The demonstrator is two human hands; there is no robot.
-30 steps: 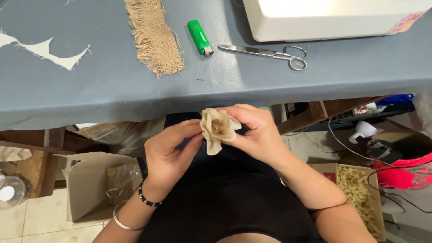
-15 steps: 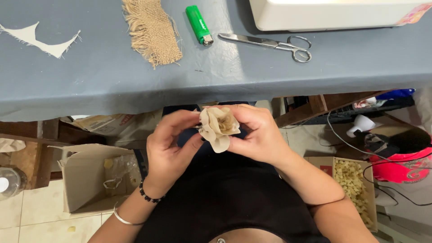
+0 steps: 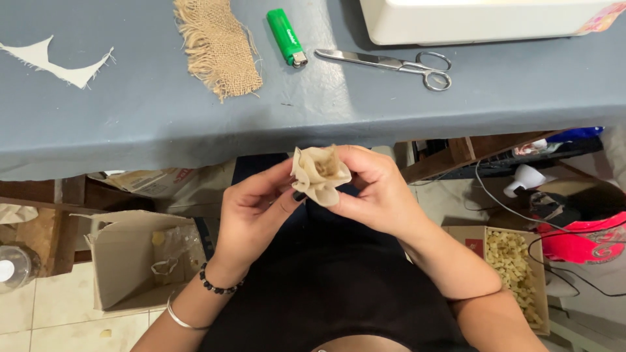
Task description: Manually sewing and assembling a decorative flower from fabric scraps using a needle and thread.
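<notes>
While both forearms are reaching up from the lower edge of the view, the left hand (image 3: 251,212) and the right hand (image 3: 375,192) are meeting over the person's dark lap, just below the near edge of the grey-blue surface (image 3: 130,124). The left hand is turning its palm toward the right, with its fingers curled and its fingertips pressing the left side of a small cream fabric flower (image 3: 319,173). The right hand is cupping the flower from the other side, fingers wrapping behind it and thumb lying under its lower edge, so both hands are closing on the same piece. The flower is sitting between the two sets of fingertips, petals opening upward toward the camera, off the surface and in the air.

On the surface, a fringed burlap strip (image 3: 218,45) is lying near the far edge, a green lighter (image 3: 285,37) just to its right, and steel scissors (image 3: 391,64) beyond that, in front of a white machine (image 3: 482,18). A cream fabric scrap (image 3: 55,62) is lying toward the far left corner.
</notes>
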